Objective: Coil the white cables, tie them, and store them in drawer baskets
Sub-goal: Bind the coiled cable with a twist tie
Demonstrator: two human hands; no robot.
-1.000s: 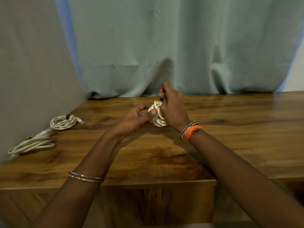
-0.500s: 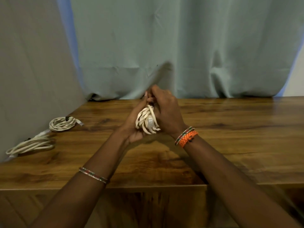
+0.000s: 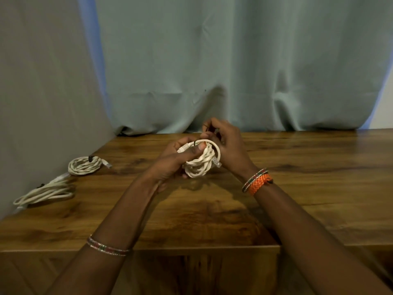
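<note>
Between both hands, coil [image 3: 201, 161] gripped by left [image 3: 172, 165], right [image 3: 228, 145] pinching black tie [image 3: 209, 130]; better cinch tight, keep loops bunched.

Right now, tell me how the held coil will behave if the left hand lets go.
The coil would probably spring loose: its loops look uneven, and the black tie seems unfastened. It looks light. The left hand grips it; the right hand pinches the tie.
</note>
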